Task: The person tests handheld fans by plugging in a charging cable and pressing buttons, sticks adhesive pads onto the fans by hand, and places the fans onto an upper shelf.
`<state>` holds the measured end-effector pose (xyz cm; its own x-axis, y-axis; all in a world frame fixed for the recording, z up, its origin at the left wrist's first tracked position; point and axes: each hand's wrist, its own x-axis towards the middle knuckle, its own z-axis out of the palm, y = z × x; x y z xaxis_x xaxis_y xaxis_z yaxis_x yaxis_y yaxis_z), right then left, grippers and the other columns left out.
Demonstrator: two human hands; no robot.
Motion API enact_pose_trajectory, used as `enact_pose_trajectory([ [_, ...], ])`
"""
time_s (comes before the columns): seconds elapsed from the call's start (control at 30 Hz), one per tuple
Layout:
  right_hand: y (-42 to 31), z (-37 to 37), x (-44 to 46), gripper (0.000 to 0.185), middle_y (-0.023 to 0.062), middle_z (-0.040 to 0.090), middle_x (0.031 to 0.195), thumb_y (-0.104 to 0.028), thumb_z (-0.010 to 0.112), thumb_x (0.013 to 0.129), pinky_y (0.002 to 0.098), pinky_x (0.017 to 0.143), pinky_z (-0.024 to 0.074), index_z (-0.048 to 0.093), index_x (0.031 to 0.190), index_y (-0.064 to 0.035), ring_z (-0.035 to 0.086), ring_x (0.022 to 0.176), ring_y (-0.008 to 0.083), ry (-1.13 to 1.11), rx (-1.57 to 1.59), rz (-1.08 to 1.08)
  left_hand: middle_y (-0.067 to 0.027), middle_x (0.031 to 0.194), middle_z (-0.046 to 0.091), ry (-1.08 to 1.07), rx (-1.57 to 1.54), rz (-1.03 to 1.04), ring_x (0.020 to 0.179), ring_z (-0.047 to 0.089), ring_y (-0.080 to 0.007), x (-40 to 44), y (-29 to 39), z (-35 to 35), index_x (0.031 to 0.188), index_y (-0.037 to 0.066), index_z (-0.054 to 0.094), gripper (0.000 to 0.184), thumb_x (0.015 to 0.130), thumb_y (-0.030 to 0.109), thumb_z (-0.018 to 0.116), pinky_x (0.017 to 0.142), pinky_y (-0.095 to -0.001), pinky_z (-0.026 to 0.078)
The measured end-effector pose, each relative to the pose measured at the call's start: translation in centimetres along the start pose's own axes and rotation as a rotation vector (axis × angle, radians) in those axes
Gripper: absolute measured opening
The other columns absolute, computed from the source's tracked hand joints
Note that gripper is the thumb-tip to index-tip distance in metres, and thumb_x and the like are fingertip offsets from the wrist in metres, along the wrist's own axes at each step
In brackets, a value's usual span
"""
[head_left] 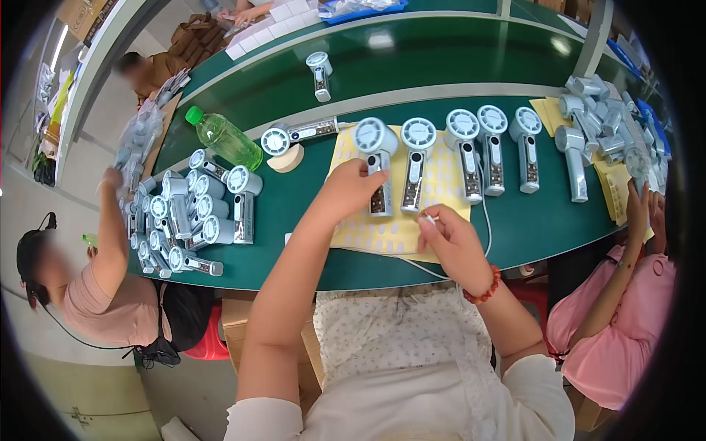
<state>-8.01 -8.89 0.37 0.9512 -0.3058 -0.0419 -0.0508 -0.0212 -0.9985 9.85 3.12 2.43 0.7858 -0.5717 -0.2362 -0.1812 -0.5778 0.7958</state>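
Observation:
On a yellow sheet of small pale stickers [356, 237] lie several light blue handheld fans. My left hand [351, 189] is closed round the handle of one fan [380, 192], its head pointing away from me. Just right of that fan's lower end, my right hand [450, 239] pinches a small white piece [429, 219], perhaps a cable plug. A white cable [419, 267] runs beneath that hand. A second fan [414, 173] lies between my hands, touched by neither. More fans [493, 151] stretch to the right in a row.
Piled fans [176, 213] cover the left side near a green bottle [224, 137]. Another fan [301, 132] lies beside a pale half-round piece [285, 159]. One fan [319, 77] is farther back. Co-workers sit left [110, 275] and right [614, 316], the right one near another heap [607, 121].

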Motion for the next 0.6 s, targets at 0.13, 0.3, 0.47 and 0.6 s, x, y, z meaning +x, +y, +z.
enact_pose_trajectory([
  [0.13, -0.5, 1.1, -0.1, 0.045, 0.0105, 0.062, 0.08, -0.022, 0.072, 0.078, 0.0223, 0.061, 0.0439, 0.052, 0.111, 0.0015, 0.056, 0.068, 0.0083, 0.147, -0.19, -0.246, -0.01, 0.096, 0.059, 0.077, -0.466, 0.066, 0.083, 0.056, -0.0138, -4.3, 0.7, 1.4, 0.11, -0.003, 0.049, 0.048, 0.077, 0.025, 0.07, 0.072, -0.028, 0.046],
  [0.3, -0.7, 1.9, -0.7, 0.046, 0.0128, 0.062, 0.099, -0.021, 0.072, 0.079, 0.0247, 0.076, 0.0488, 0.051, 0.111, 0.0041, 0.061, 0.087, 0.0132, 0.027, 0.212, -0.135, -0.0098, 0.106, 0.052, 0.184, -0.607, 0.221, 0.092, 0.053, -0.0148, -7.5, 0.7, 3.8, 0.119, 0.0, 0.039, 0.058, 0.075, 0.018, 0.073, 0.082, -0.0293, 0.043],
  [0.47, -3.1, 2.1, -3.0, 0.034, 0.0053, 0.059, 0.092, -0.021, 0.051, 0.093, 0.0222, 0.07, 0.0469, 0.046, 0.118, 0.002, 0.056, 0.076, 0.0105, -0.27, 0.605, 0.006, -0.016, 0.128, 0.046, -0.388, -1.067, 0.491, 0.119, 0.045, -0.0256, -8.8, -0.2, 3.8, 0.135, 0.001, 0.031, 0.091, 0.079, 0.071, 0.047, 0.101, -0.0415, 0.034],
  [0.6, -2.6, 3.4, -3.5, 0.03, -0.0036, 0.042, 0.071, -0.032, 0.037, 0.099, 0.0185, 0.05, 0.0296, 0.049, 0.107, -0.0054, 0.034, 0.054, 0.0042, -0.1, 0.531, -0.011, -0.0057, 0.093, 0.051, -0.097, -1.561, 0.435, 0.089, 0.05, -0.0197, -9.1, 1.6, 5.7, 0.104, 0.007, 0.046, 0.043, 0.09, 0.048, 0.047, 0.091, -0.0389, 0.04],
])
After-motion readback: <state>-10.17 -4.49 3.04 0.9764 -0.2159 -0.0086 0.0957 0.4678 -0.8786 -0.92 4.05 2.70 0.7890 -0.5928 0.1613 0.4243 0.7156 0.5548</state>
